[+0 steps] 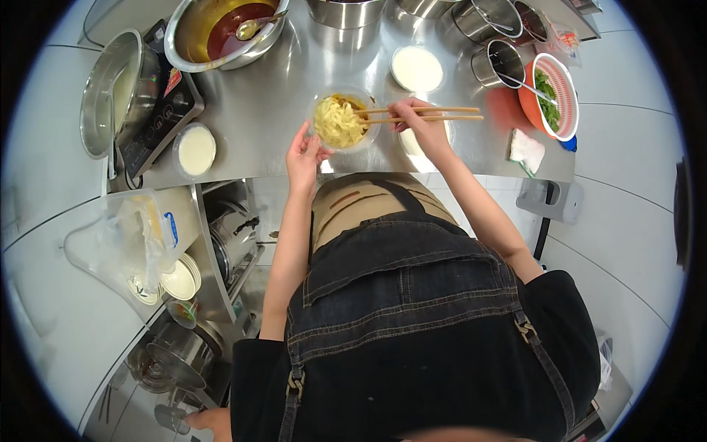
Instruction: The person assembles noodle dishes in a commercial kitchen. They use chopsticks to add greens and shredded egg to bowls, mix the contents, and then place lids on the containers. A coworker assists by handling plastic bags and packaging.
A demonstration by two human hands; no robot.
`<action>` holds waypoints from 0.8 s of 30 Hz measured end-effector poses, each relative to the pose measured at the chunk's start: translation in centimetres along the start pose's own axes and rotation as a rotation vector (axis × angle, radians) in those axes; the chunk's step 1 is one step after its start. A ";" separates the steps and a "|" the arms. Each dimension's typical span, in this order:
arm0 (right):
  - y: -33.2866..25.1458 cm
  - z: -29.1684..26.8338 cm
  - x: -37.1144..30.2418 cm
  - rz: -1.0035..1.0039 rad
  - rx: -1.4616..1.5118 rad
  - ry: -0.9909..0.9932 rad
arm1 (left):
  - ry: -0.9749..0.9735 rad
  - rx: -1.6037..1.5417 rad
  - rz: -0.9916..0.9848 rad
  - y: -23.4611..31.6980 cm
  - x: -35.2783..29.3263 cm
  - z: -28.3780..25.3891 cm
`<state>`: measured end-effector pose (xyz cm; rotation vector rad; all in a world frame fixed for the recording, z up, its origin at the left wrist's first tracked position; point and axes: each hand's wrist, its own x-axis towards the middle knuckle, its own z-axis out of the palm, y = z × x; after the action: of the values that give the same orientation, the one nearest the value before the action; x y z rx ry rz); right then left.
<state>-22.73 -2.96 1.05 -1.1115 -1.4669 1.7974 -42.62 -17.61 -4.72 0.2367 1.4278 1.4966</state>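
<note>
A clear plastic bowl [374, 138] stands near the front edge of the steel table, holding a heap of pale yellow noodles [337, 124] with some dark orange sauce at its far side. My left hand [305, 158] grips the bowl's left rim between thumb and fingers. In my right hand [417, 121] is a pair of wooden chopsticks [456, 114], their tips in the noodles' right side. Partly under my right wrist lies a round container with white contents [412, 144]. Another such container [417, 69] sits just beyond.
At far left are a large steel bowl of red-brown sauce [228, 29], a steel pan [118, 92] on a black induction cooker [158, 121], and a white-filled tub [196, 150]. Rightward stand steel pots [498, 62], an orange colander of greens [565, 96] and a cloth [526, 152]. Another person's hand [212, 421] shows lower left.
</note>
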 end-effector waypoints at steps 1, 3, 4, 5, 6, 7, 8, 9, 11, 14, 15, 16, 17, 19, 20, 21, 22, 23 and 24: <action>0.1 0.8 -0.5 0.021 -0.047 -0.035 | 0.000 -0.007 -0.006 -0.1 0.1 -0.1; 0.7 2.3 -0.7 -0.008 -0.146 -0.148 | -0.007 -0.005 -0.011 0.1 0.2 -0.1; 0.7 2.6 -0.4 -0.137 -0.285 -0.169 | -0.016 0.020 -0.005 0.1 0.2 -0.2; 0.4 3.1 0.1 -0.267 -0.422 -0.192 | -0.021 0.046 0.004 0.3 0.2 -0.3; 0.3 3.3 0.5 -0.397 -0.559 -0.214 | -0.027 0.072 0.014 0.4 0.2 -0.5; 0.3 3.3 0.7 -0.557 -0.638 -0.197 | -0.016 0.077 0.012 0.5 0.1 -0.5; -0.2 3.4 0.4 -0.558 -0.675 -0.188 | -0.001 0.079 0.012 0.7 -0.1 -0.4; -1.1 3.4 -0.3 -0.559 -0.714 -0.181 | 0.015 0.078 0.012 0.8 -0.2 -0.3; -1.6 3.9 -1.9 -0.541 -0.700 -0.191 | 0.018 0.043 0.012 0.5 -0.1 -0.4; -0.8 4.6 -2.5 -0.475 -0.591 -0.201 | 0.005 0.043 0.017 0.1 0.1 -0.5; 0.0 4.4 -1.1 -0.449 -0.588 -0.178 | -0.004 0.054 0.022 0.1 0.1 -0.5; 0.7 4.1 -0.5 -0.424 -0.585 -0.155 | 0.007 0.064 0.008 0.0 -0.2 -0.4; -0.5 4.2 -0.3 -0.532 -0.573 -0.115 | 0.028 0.073 0.002 0.0 -0.4 -0.4; -2.3 3.8 -1.6 -0.364 -0.515 -0.064 | 0.040 0.059 0.009 -0.1 -0.4 -0.6; -3.1 3.3 -2.4 -0.278 -0.488 -0.040 | 0.031 0.036 0.019 -0.3 -0.4 -0.6; -3.9 3.0 -3.1 -0.259 -0.404 0.020 | 0.023 0.012 0.031 -0.5 -0.4 -0.7; -3.6 2.9 -2.5 -0.303 -0.461 0.049 | 0.027 0.013 0.033 -0.6 -0.3 -0.8; -2.8 2.6 -1.5 -0.342 -0.517 0.092 | 0.020 0.020 0.028 -0.6 -0.3 -0.7; -1.9 2.3 -0.2 -0.381 -0.573 0.133 | 0.014 0.026 0.024 -0.5 -0.5 -0.7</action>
<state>-24.80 -3.86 3.11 -1.0839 -2.0128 1.0495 -42.62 -18.49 -5.08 0.2602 1.4613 1.5024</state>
